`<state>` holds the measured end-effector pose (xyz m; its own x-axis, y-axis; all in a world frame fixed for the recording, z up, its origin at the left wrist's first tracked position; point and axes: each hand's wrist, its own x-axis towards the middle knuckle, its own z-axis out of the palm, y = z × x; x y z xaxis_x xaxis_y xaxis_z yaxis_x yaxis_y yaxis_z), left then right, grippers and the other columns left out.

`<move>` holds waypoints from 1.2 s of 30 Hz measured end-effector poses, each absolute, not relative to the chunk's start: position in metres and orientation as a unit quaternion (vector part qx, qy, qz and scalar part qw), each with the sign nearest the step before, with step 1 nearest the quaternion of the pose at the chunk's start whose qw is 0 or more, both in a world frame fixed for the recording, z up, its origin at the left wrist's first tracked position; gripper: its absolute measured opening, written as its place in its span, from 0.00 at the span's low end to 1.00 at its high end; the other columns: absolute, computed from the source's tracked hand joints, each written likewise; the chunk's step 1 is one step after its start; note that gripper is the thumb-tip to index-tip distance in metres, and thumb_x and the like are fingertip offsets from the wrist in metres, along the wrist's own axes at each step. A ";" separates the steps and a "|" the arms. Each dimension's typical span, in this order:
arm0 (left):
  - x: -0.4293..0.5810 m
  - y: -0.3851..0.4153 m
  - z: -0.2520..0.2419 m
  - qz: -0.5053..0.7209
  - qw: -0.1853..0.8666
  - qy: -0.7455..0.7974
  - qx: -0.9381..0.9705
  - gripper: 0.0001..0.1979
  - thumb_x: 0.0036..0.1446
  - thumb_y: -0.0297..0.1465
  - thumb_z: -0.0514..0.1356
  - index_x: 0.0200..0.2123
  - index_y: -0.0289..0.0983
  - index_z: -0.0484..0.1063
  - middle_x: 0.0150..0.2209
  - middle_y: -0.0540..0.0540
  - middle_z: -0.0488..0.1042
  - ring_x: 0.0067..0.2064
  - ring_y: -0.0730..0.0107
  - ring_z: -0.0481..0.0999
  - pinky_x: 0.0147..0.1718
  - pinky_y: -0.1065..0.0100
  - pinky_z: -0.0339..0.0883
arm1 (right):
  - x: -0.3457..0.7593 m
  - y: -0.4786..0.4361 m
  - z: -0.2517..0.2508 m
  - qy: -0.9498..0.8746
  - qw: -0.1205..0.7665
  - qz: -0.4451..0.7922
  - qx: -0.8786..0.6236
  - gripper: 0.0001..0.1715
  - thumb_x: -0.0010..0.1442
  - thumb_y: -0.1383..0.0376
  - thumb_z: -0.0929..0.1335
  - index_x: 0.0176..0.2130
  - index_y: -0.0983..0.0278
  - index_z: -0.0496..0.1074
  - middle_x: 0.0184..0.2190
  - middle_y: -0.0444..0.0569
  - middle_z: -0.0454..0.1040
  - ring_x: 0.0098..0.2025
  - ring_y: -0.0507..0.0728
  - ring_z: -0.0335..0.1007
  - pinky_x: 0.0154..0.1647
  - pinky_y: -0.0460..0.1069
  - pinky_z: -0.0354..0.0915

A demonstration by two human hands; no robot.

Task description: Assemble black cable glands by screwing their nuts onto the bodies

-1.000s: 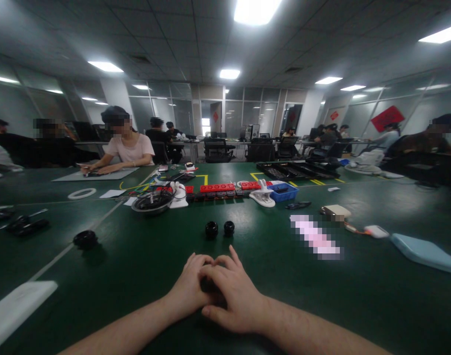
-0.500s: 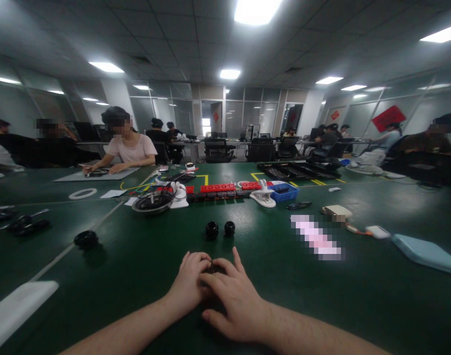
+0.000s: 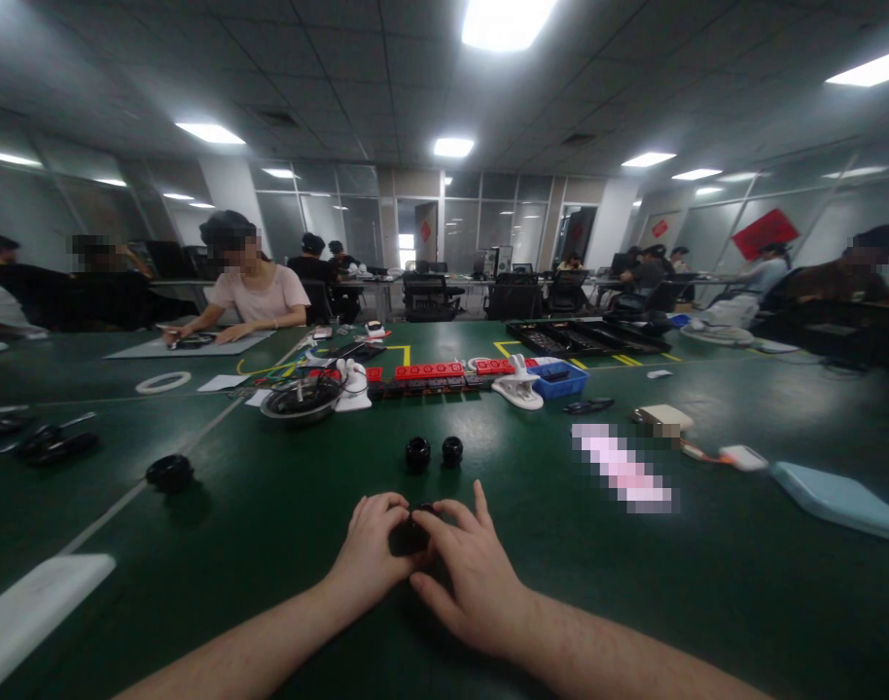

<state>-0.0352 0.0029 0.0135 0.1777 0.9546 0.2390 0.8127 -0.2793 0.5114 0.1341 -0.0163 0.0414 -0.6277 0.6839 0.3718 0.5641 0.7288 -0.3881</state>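
My left hand curls around the left side of a small black part low over the green tabletop. From the right, my right hand bends over the same part, fingertips on its top and one finger raised. Most of this part is hidden between the fingers, so its exact kind cannot be made out. Just beyond my hands, two glossy black round parts stand side by side, and a similar black round part sits farther left.
Across the table are a metal bowl of cables, a red-and-black strip, white clamps and a blue bin. A light-blue case lies at right, a white object at left. A person works opposite.
My right hand has shifted slightly right and its fingers have turned over the black part. The left hand's fingers have moved a little to the left, so more of the gap between the hands shows.
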 end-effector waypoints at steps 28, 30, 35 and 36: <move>-0.038 0.001 0.010 0.239 0.140 0.537 0.797 0.14 0.39 0.39 0.62 0.32 0.40 0.71 0.40 0.46 0.67 0.46 0.57 0.64 0.54 0.46 0.43 | 0.135 -0.009 0.041 -0.884 0.211 0.073 -0.411 0.26 0.55 0.58 0.63 0.51 0.63 0.58 0.42 0.49 0.66 0.45 0.58 0.53 0.50 0.54 0.48; -0.038 0.001 0.009 0.234 0.140 0.534 0.800 0.15 0.38 0.38 0.62 0.33 0.41 0.71 0.41 0.46 0.66 0.46 0.57 0.64 0.54 0.47 0.43 | 0.135 -0.009 0.042 -0.886 0.208 0.075 -0.407 0.27 0.54 0.57 0.64 0.51 0.64 0.58 0.42 0.49 0.66 0.45 0.59 0.53 0.50 0.54 0.48; -0.036 -0.001 0.011 0.232 0.152 0.511 0.814 0.15 0.38 0.36 0.63 0.34 0.41 0.71 0.41 0.47 0.67 0.46 0.58 0.63 0.55 0.48 0.42 | 0.134 -0.009 0.043 -0.886 0.211 0.087 -0.404 0.26 0.51 0.57 0.66 0.49 0.62 0.60 0.40 0.48 0.67 0.43 0.58 0.54 0.48 0.54 0.50; -0.035 -0.001 0.013 0.231 0.157 0.507 0.816 0.15 0.38 0.36 0.63 0.34 0.41 0.71 0.41 0.47 0.66 0.46 0.59 0.63 0.55 0.49 0.42 | 0.134 -0.009 0.043 -0.885 0.213 0.090 -0.405 0.26 0.51 0.57 0.66 0.48 0.62 0.61 0.40 0.48 0.67 0.43 0.58 0.55 0.48 0.54 0.50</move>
<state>-0.0351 -0.0014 0.0127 0.3796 0.8991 0.2180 0.7537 -0.4372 0.4907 0.1337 -0.0092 0.0433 -0.5810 0.7547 0.3047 0.6778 0.6559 -0.3322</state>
